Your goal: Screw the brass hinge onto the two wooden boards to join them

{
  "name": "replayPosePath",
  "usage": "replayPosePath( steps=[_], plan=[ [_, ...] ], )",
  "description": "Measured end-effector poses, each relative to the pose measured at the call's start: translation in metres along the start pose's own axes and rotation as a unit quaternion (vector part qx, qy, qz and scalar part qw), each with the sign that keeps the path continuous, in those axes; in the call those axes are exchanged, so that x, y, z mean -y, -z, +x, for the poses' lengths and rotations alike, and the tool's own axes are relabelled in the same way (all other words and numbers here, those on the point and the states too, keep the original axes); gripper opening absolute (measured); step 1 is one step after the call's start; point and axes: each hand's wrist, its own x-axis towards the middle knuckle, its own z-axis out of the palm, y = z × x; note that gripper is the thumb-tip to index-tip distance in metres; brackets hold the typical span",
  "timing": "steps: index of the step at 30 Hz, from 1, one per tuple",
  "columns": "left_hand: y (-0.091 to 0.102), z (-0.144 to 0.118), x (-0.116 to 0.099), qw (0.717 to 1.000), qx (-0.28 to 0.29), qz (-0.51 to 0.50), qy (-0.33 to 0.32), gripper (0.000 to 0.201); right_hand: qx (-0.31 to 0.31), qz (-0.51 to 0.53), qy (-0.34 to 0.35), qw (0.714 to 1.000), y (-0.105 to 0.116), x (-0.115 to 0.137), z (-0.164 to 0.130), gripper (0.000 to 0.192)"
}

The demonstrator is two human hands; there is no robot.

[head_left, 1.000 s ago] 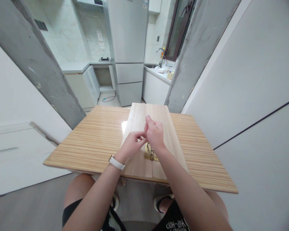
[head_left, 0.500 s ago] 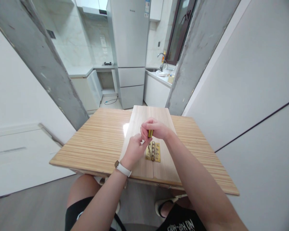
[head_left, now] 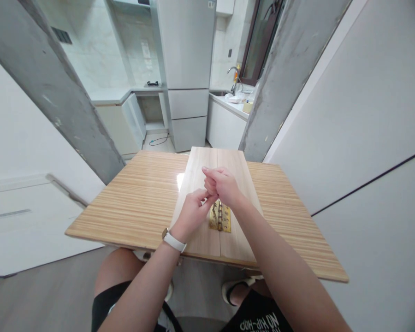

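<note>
My left hand point(head_left: 192, 211) reaches over the pale boards with thumb and fingers pinched together, touching the underside of my right hand. Curled into a fist, my right hand point(head_left: 224, 186) has its thumb along the top; whatever lies inside it is hidden. Just below both hands a brass hinge point(head_left: 225, 225) lies spread flat across the seam between the left board point(head_left: 201, 161) and the right board point(head_left: 231, 160). Small dark pieces, perhaps screws, rest on its left leaf. The hinge's top end is partly covered by my hands.
The boards lie on a striped wooden table point(head_left: 138, 198), whose front edge is near my knees. Behind it stand a tall fridge point(head_left: 186, 50) and a sink counter point(head_left: 228, 120). White panels point(head_left: 359, 115) flank the table.
My right hand has turned and closed, so the yellow and dark piece seen between my hands is now out of sight. My left hand stays close beside it. The view has tilted slightly.
</note>
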Motion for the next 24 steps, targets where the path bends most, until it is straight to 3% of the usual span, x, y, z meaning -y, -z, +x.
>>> replayPosePath(
  steps=[10, 19, 24],
  plan=[
    [0.01, 0.007, 0.004, 0.998, 0.055, 0.011, -0.034, 0.02, -0.113, -0.052, 0.062, 0.99, -0.007, -0.011, -0.005, 0.063],
    [0.019, 0.019, 0.007, 0.99, 0.128, -0.007, -0.052, 0.021, -0.225, -0.113, 0.128, 0.959, -0.011, -0.021, -0.013, 0.064],
    [0.019, 0.02, 0.014, 0.989, 0.133, -0.006, -0.056, 0.019, -0.285, -0.148, 0.143, 0.936, -0.02, -0.022, -0.014, 0.062]
  ],
)
